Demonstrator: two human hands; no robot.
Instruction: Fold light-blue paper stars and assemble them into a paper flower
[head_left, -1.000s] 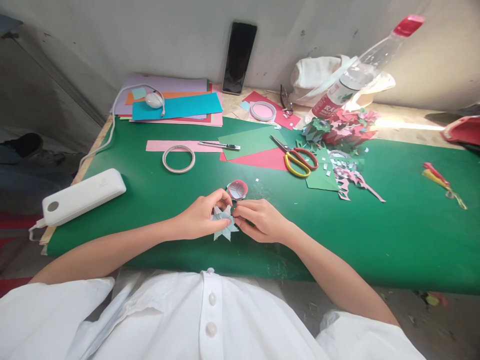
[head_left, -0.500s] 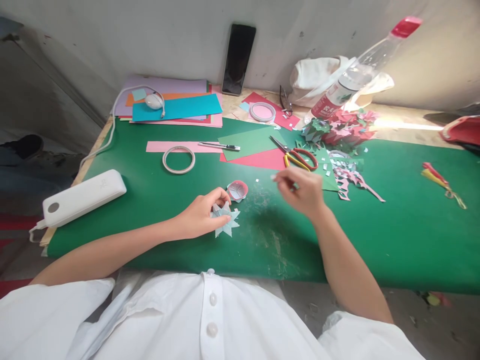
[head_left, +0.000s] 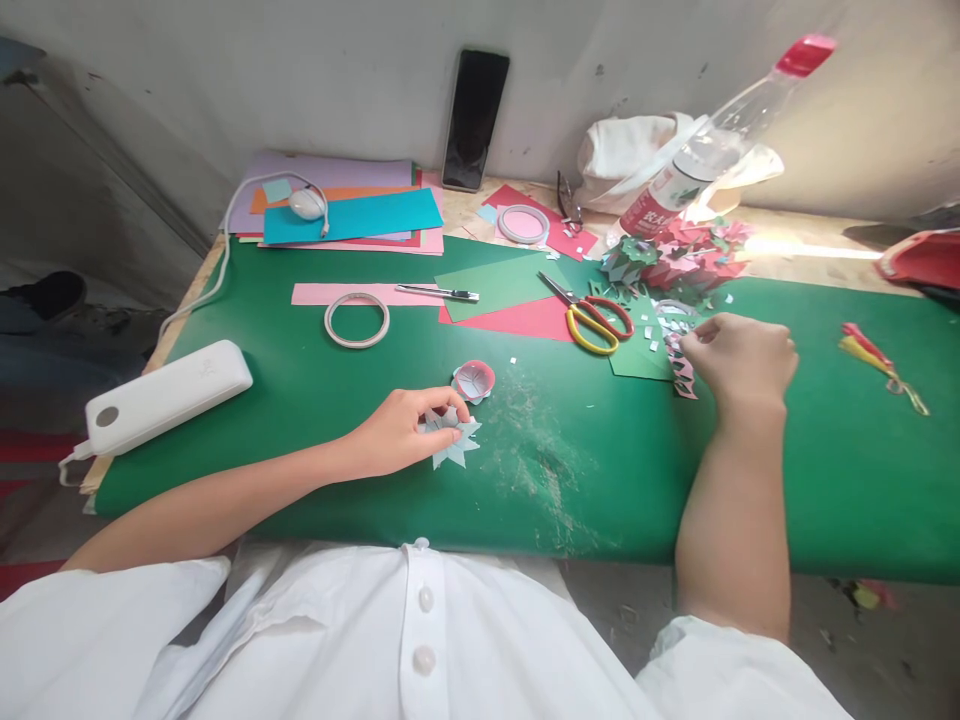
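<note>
My left hand (head_left: 424,428) pinches a pale blue paper flower (head_left: 459,447) with pointed petals, low over the green table mat. Just beyond those fingers stands a small paper cup shape (head_left: 474,381), pale outside with a pinkish-red rim. Out to the right, my right hand (head_left: 744,362) is closed with its fingertips together, over pink paper scraps (head_left: 684,378); whatever it may hold is hidden. To its left lie scissors (head_left: 596,318) with red and yellow handles, partly on green paper (head_left: 637,352).
A roll of tape (head_left: 357,321), a craft knife (head_left: 438,293) and a pink strip lie beyond my left hand. At left is a white power bank (head_left: 169,397). A phone (head_left: 475,120) leans on the wall. A bottle (head_left: 694,165) stands behind red paper flowers (head_left: 694,255).
My right hand has moved right, from beside the scissors to over the pink scraps, uncovering the yellow handle. My left hand has barely shifted and still holds the blue paper flower.
</note>
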